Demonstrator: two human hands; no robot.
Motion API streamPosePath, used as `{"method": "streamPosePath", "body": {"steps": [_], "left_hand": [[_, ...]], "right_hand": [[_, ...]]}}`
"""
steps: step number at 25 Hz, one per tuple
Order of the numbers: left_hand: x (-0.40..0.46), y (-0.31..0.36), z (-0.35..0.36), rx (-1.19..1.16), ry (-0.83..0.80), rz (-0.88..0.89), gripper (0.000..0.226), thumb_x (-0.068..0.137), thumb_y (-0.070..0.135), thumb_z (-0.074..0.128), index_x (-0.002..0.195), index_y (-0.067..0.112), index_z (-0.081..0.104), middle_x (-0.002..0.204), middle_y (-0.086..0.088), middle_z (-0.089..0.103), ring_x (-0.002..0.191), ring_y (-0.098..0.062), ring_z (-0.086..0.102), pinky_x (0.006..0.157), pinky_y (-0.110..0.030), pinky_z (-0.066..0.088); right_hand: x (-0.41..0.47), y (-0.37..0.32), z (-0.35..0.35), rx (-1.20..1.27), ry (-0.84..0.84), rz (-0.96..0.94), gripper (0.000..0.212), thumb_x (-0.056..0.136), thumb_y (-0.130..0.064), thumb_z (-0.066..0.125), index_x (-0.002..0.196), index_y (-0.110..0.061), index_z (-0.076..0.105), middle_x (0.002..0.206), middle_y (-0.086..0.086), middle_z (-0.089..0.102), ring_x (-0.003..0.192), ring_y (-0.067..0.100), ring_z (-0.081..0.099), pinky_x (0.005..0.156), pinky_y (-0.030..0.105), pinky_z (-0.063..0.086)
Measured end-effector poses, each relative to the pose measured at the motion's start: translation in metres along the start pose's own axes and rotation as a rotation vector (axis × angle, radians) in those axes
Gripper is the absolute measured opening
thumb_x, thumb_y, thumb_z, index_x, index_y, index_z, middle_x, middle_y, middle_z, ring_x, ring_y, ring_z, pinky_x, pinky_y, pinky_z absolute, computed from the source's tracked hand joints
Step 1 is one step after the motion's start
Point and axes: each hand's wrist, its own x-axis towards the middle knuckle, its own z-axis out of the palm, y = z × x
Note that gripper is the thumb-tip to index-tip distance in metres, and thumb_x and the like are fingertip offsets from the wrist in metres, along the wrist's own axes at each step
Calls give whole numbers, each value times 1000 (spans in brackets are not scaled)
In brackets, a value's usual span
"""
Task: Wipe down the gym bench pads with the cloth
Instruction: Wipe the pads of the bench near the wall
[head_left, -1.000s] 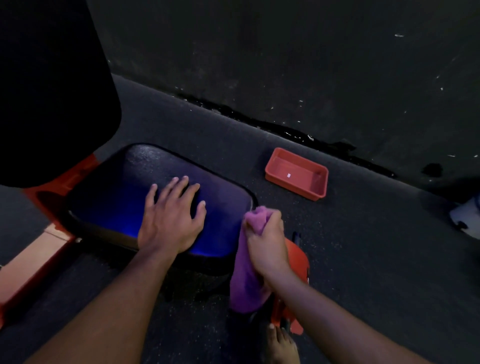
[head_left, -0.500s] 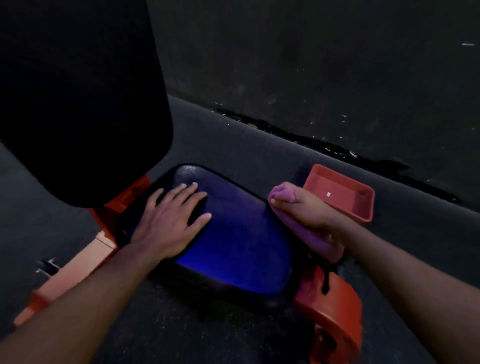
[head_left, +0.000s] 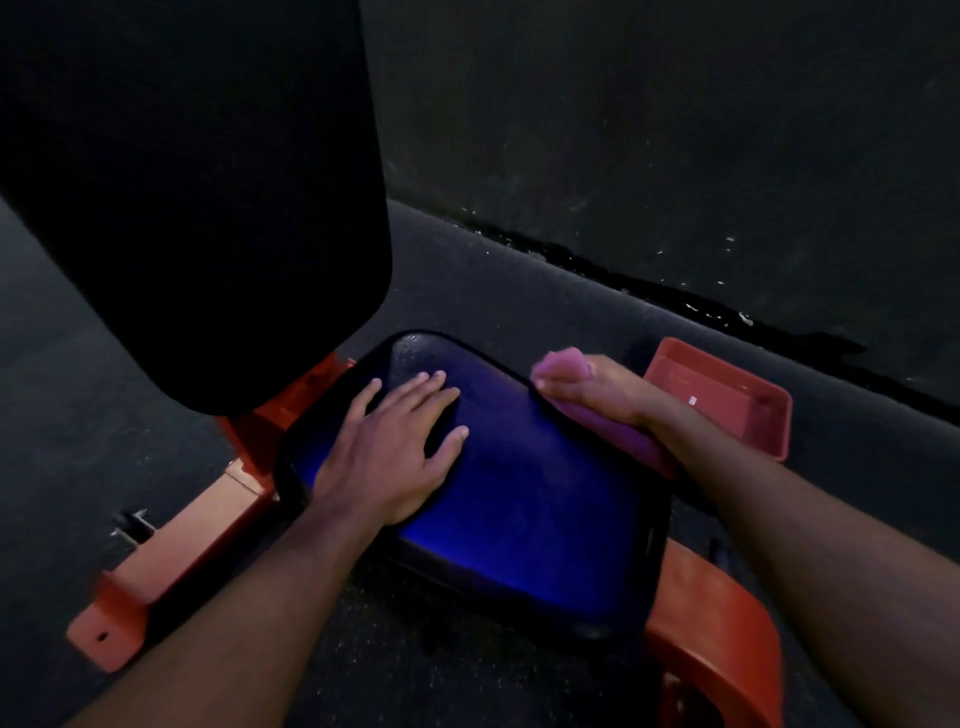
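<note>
The dark seat pad (head_left: 519, 509) of the bench glows blue where light hits it, low in the middle of the view. My left hand (head_left: 395, 441) lies flat on its left half, fingers spread. My right hand (head_left: 597, 389) grips a bunched purple cloth (head_left: 602, 426) against the pad's far right edge. The black back pad (head_left: 182, 197) rises tilted at the upper left.
The bench's orange frame (head_left: 171, 561) runs out to the lower left, and a curved orange part (head_left: 717, 639) sits at the lower right. A red plastic tray (head_left: 727, 400) lies on the dark floor behind my right hand, near the wall's base.
My right hand lifted the hanging cloth from the pad's near right corner up to its far right edge. The view shifted closer and left. My left hand stayed flat on the pad.
</note>
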Motion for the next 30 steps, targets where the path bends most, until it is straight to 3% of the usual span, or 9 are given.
{"method": "streamPosePath", "body": {"steps": [4, 6, 10, 18, 20, 22, 23, 27, 30], "left_hand": [[0, -2, 2, -42, 35, -6, 58, 106, 56, 31, 159, 34, 33, 170, 14, 24, 156, -1, 15, 130, -39, 0], [0, -2, 4, -59, 47, 5, 57, 105, 54, 33, 159, 34, 34, 169, 13, 26, 156, -2, 17, 130, -39, 0], [2, -2, 3, -55, 51, 4, 57, 105, 55, 30, 159, 35, 32, 170, 14, 24, 156, -2, 15, 130, -41, 1], [1, -2, 2, -52, 25, 45, 61, 107, 55, 26, 163, 30, 24, 172, 10, 17, 158, -3, 7, 130, -42, -7], [2, -4, 3, -29, 10, 60, 63, 107, 54, 23, 165, 29, 21, 173, 10, 13, 158, -3, 3, 130, -42, -8], [1, -6, 3, -21, 7, 63, 63, 108, 55, 21, 165, 29, 18, 173, 11, 9, 158, -3, -1, 130, -42, -9], [1, -7, 4, -24, 3, 65, 63, 107, 56, 19, 165, 30, 17, 173, 12, 8, 158, -2, -2, 130, -41, -9], [5, -11, 9, -47, 18, 85, 67, 104, 60, 16, 164, 32, 22, 173, 13, 13, 158, -1, 0, 129, -41, -10], [3, -7, 4, -64, -2, 64, 63, 106, 58, 20, 163, 32, 23, 172, 14, 12, 158, -1, 1, 129, -40, -9]], "right_hand": [[-68, 28, -6, 153, 104, 26, 13, 93, -22, 71, 104, -26, 76, 114, -10, 73, 109, 7, 66, 100, 20, 45], [-76, 35, -5, 186, 126, 60, 14, 90, -24, 70, 101, -21, 77, 111, -8, 74, 105, 7, 66, 96, 15, 45], [-13, 6, -3, 42, 59, 80, 9, 97, -28, 68, 101, -29, 75, 105, -8, 74, 103, 8, 67, 106, 37, 48], [59, -30, -25, -70, 17, 73, 22, 91, -52, 66, 107, -39, 73, 110, -11, 73, 107, 11, 68, 104, 45, 50], [77, -46, -13, -60, -52, 95, 29, 91, -58, 61, 112, -40, 72, 111, -11, 72, 105, 11, 67, 100, 36, 52], [99, -73, 21, 25, -95, 74, 22, 100, -40, 60, 111, -25, 72, 99, -9, 72, 89, 2, 68, 78, 15, 52], [114, -87, 37, 74, -80, 62, 19, 100, -33, 61, 108, -20, 72, 94, -6, 72, 81, 2, 70, 71, 14, 52], [170, -118, 69, 42, -86, 16, 24, 79, -37, 71, 90, -17, 77, 90, 2, 78, 87, 21, 76, 89, 45, 60], [157, -116, 63, 90, -85, 1, 25, 86, -42, 75, 96, -19, 77, 94, -1, 78, 86, 13, 75, 86, 34, 59]]}}
